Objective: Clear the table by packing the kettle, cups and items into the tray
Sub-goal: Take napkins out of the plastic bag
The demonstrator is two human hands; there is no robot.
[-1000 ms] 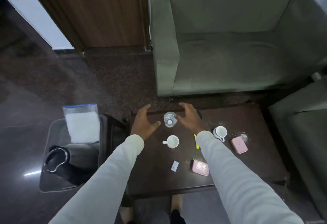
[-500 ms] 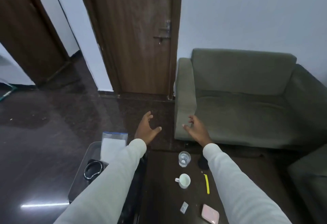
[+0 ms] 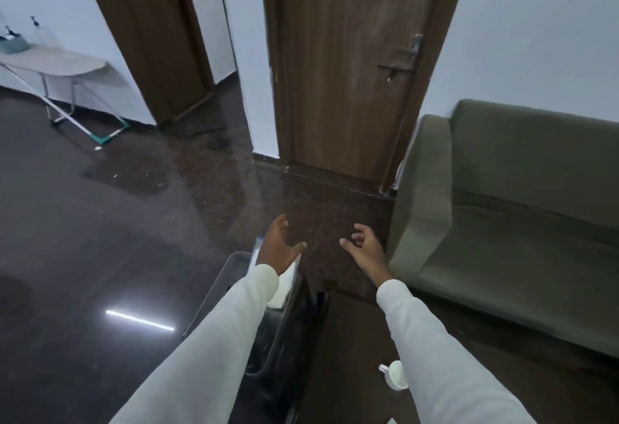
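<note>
My left hand (image 3: 279, 246) and my right hand (image 3: 365, 248) hover in the air over the floor, both empty with fingers spread. A white cup (image 3: 396, 375) stands on the dark table (image 3: 355, 350), partly behind my right sleeve. The clear tray (image 3: 223, 276) sits low at the left of the table, mostly covered by my left arm. A white packet (image 3: 283, 291) with a blue edge lies in it under my left wrist. The kettle, glass and other items are out of view.
A green sofa (image 3: 522, 222) fills the right side. A brown door (image 3: 348, 65) stands ahead. A folding ironing board (image 3: 57, 65) stands at the far left on the dark glossy floor (image 3: 100, 239).
The view has swung up and to the left, away from the table. Both hands lifted off the glass area and stay empty. Most table items have dropped out of view.
</note>
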